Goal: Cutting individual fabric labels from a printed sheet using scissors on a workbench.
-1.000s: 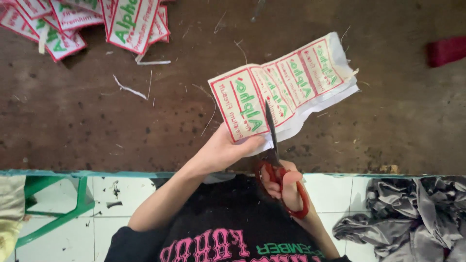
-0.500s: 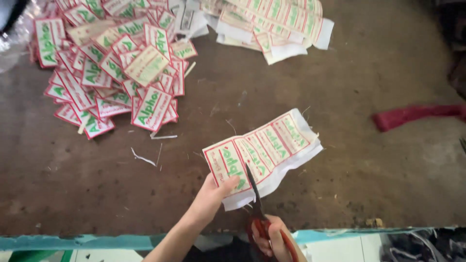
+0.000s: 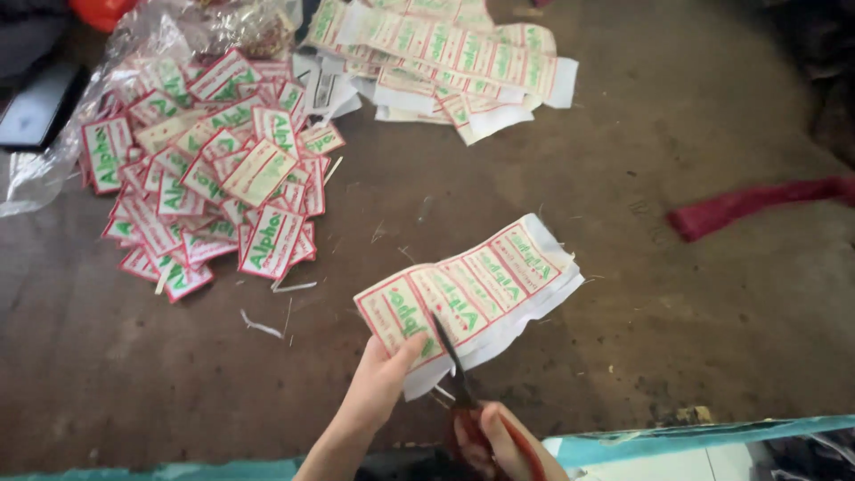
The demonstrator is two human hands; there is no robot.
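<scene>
White fabric strip of red-bordered, green-lettered labels (image 3: 472, 289) was held just above the worn brown wooden tabletop (image 3: 623, 356), near its front edge, angled up to the right; approx. six labels showed along it, w/ plain white margin hanging underneath. Left hand (image 3: 383, 379) pinched the strip's near-left end, thumb on top of the first label, fingers closed beneath; right hand (image 3: 494, 441) was closed round the red handles of a pair of dark-bladed scissors (image 3: 454, 374), only partly in view at the bottom edge; blades lay across the strip between first & second labels, cutting in from the lower margin; couldn't tell how far they'd bitten.

Left of the strip, well apart, sat a loose heap of single cut labels (image 3: 214, 187), same red/green print, overlapping at all angles; thin white offcut slivers (image 3: 263, 325) lay between heap & hands. Behind, at the far side, a pile of uncut label strips (image 3: 445, 53) lay stacked crosswise; crumpled clear plastic sheet (image 3: 53, 160) ran along the heap's left edge. To the right, a dark red cloth strip (image 3: 757, 203) lay flat on the wood; teal-painted table edge (image 3: 695, 434) crossed the bottom.
</scene>
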